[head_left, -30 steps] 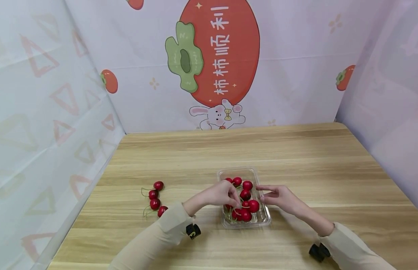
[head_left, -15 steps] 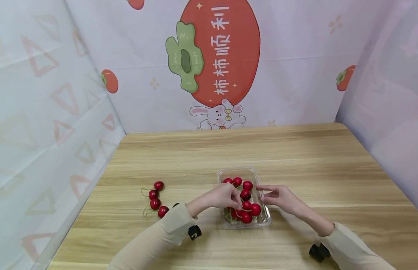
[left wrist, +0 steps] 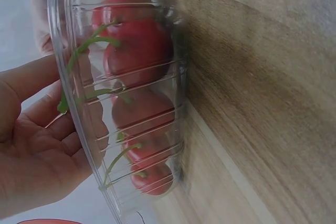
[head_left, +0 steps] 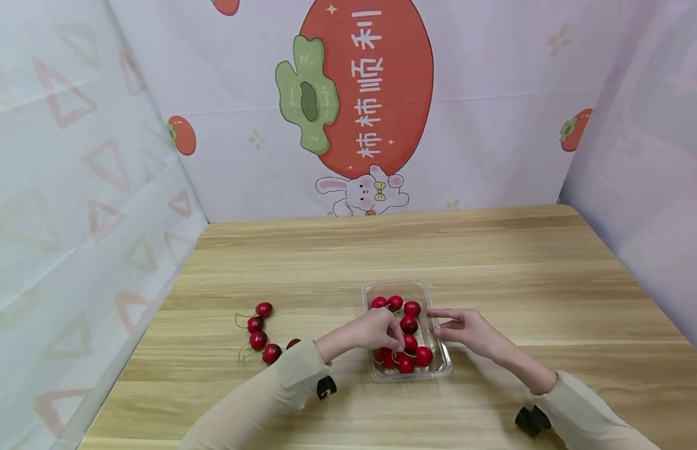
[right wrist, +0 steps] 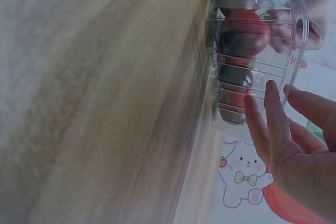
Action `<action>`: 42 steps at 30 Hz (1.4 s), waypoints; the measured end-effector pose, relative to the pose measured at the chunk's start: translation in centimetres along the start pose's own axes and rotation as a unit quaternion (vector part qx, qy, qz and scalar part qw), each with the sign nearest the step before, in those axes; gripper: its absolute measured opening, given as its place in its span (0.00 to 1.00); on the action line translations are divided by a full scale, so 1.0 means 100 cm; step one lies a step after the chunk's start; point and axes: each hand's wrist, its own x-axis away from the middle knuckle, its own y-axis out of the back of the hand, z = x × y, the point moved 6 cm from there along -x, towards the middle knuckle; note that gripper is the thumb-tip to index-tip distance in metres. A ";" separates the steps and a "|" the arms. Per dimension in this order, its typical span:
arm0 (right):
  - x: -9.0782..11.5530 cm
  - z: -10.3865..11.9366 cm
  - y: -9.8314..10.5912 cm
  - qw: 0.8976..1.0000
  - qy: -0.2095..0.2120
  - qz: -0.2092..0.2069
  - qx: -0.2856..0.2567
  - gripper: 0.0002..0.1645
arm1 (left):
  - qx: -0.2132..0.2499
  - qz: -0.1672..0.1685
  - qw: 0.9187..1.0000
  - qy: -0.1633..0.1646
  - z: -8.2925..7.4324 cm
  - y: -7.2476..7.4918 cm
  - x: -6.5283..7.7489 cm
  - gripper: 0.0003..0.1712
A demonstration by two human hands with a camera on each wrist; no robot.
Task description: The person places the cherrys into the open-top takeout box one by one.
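Observation:
In the head view, a clear plastic box [head_left: 445, 362] on the table holds several red cherries with green stems. My left hand [head_left: 376, 329] reaches over its left side, fingertips pinching the stem of a cherry [head_left: 423, 356] low among the others. The left wrist view shows this hand [left wrist: 39, 140] behind the box's ribbed wall, so its fingertips are partly hidden. My right hand [head_left: 465, 331] rests its extended fingers against the right side of the box. In the right wrist view, the fingers [right wrist: 276, 116] lie along the outer wall and rim.
Several loose cherries [head_left: 258, 340] form a curved line left of the box, partly behind my left sleeve [head_left: 269, 390]. The wooden table [head_left: 303, 250] meets a printed cloth backdrop [head_left: 477, 125]; cloth sides stand left and right.
My left hand has shifted slightly right and toward me, and the cherry by its fingertips has moved lower in the box. Neighbouring cherries have shifted a little. The right hand stays put.

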 end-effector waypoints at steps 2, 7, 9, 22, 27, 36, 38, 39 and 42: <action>0.000 0.000 0.000 1.000 0.001 0.000 0.000 0.29 | 0.000 0.001 1.000 0.006 0.001 -0.001 -0.001 0.02; 0.000 0.000 0.000 1.000 0.000 0.001 -0.001 0.30 | 0.007 0.005 1.000 0.010 0.003 -0.001 -0.001 0.01; 0.000 0.000 0.000 1.000 0.000 0.001 -0.001 0.30 | 0.012 0.007 1.000 0.009 0.004 -0.002 -0.001 0.01; 0.000 0.000 0.000 1.000 -0.004 -0.002 0.003 0.29 | 0.050 -0.013 0.998 -0.039 0.009 0.009 0.005 0.06; 0.000 0.000 -0.001 1.000 -0.002 -0.001 0.001 0.29 | 0.065 -0.031 0.997 -0.033 0.012 0.018 0.015 0.07; -0.001 0.000 -0.001 1.000 -0.002 -0.005 -0.005 0.30 | 0.057 -0.072 0.995 -0.030 0.022 0.032 0.031 0.08; -0.001 -0.001 -0.001 1.000 -0.002 -0.005 -0.006 0.30 | 0.055 -0.078 0.995 -0.030 0.024 0.035 0.034 0.09; -0.001 -0.001 -0.001 1.000 -0.002 -0.005 -0.007 0.30 | 0.055 -0.081 0.995 -0.032 0.024 0.037 0.036 0.09; -0.001 -0.001 0.000 1.000 -0.002 -0.006 -0.006 0.30 | 0.057 -0.090 0.994 -0.035 0.025 0.043 0.043 0.09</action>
